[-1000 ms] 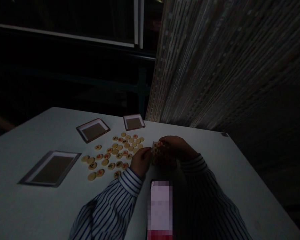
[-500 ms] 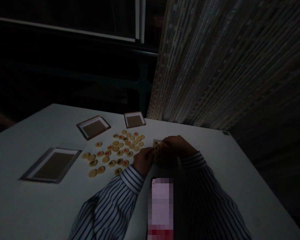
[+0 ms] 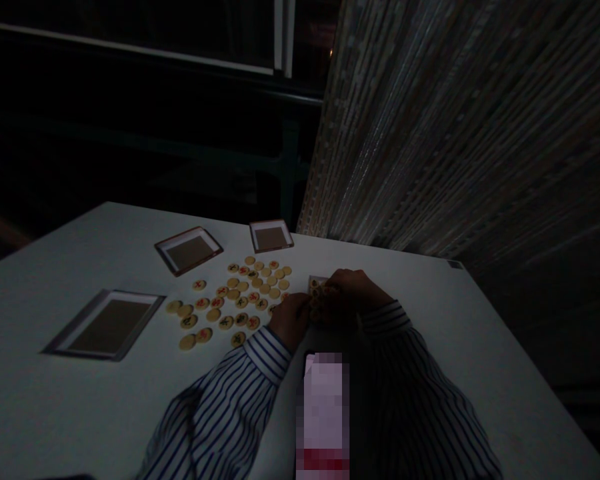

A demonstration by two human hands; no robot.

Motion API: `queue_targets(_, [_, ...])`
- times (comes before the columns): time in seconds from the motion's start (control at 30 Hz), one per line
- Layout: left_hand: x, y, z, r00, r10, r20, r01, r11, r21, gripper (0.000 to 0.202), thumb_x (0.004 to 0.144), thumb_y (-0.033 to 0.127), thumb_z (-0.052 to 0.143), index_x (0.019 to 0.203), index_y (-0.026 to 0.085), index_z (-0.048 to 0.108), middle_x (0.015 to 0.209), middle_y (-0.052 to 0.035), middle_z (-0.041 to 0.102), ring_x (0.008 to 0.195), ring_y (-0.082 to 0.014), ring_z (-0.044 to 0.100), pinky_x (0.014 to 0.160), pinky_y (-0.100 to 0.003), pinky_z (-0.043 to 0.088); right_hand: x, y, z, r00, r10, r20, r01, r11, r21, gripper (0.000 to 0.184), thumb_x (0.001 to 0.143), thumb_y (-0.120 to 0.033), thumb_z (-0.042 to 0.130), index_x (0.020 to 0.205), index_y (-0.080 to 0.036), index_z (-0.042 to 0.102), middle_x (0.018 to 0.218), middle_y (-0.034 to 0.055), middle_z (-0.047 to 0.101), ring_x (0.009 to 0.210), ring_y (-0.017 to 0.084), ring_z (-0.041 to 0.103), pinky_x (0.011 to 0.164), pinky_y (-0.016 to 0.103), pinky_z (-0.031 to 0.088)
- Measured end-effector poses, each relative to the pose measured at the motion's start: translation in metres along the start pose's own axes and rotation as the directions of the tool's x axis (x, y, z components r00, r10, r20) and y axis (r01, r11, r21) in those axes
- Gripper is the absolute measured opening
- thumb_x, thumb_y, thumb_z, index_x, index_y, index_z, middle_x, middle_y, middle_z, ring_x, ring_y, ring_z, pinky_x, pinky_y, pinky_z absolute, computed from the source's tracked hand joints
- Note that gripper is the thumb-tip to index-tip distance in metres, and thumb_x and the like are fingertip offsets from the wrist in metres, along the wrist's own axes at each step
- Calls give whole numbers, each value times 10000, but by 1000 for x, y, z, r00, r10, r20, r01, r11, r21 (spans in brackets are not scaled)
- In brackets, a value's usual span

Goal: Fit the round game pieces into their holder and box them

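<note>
Just right of the table's middle, a small shallow box [image 3: 319, 279] holds rows of round wooden xiangqi pieces [image 3: 315, 301]. My left hand [image 3: 291, 320] is closed at the box's left side, with its fingertips against the edge. Over the right part of the box bends my right hand [image 3: 356, 290], fingers curled down onto the pieces. What sits under its fingertips is dark and hidden. Left of my hands, several loose xiangqi pieces [image 3: 213, 315] lie scattered, some showing red or black characters and others blank.
Three shallow trays or lids lie around the loose pieces: a large one [image 3: 105, 327] at left, one [image 3: 189, 252] behind, another [image 3: 271, 237] near the far edge. A phone [image 3: 325, 407] with a blurred screen lies between my forearms on the white table [image 3: 460, 373]. A string curtain [image 3: 405, 133] hangs beyond.
The camera view has shifted slightly. My right hand has moved little over the box, its fingers now lower against the pieces. The left hand stays at the box's left side.
</note>
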State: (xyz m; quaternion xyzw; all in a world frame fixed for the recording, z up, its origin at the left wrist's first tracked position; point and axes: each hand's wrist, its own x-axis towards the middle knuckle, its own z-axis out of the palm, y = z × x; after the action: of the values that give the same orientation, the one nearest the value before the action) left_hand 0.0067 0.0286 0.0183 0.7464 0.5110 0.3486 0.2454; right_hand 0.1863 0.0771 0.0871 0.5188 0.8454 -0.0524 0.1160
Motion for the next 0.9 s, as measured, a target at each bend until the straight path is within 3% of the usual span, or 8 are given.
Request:
queue_targets(0.43, [0,-4,3,998,58,-8,-58,998,37,245,787,128,464,941,172,650,919,-59,689,878,-176,625,786,-312,507,-3,-4,-4,999,3,35,-3,1000,-9,334,817,-440,458,992,-230,650,1013,99,641,894,219,605,683,288,416])
queue_targets(0.67, [0,-4,2,998,61,-13,-61,997,50,249,786,132,462,946,176,648,930,-63,689,872,-176,630,788,-319,512,0,4,5,999,-22,-37,23,999,31,319,798,-396,495,1039,-246,641,1054,82,634,934,211,586,726,286,411])
queue_targets(0.9, [0,-2,2,997,74,-27,-72,996,43,248,788,133,461,938,182,652,913,-56,689,866,-173,630,782,-305,512,0,1,2,1000,-26,15,26,1000,-9,314,807,-417,477,998,-236,647,1007,93,643,866,203,602,659,273,402])
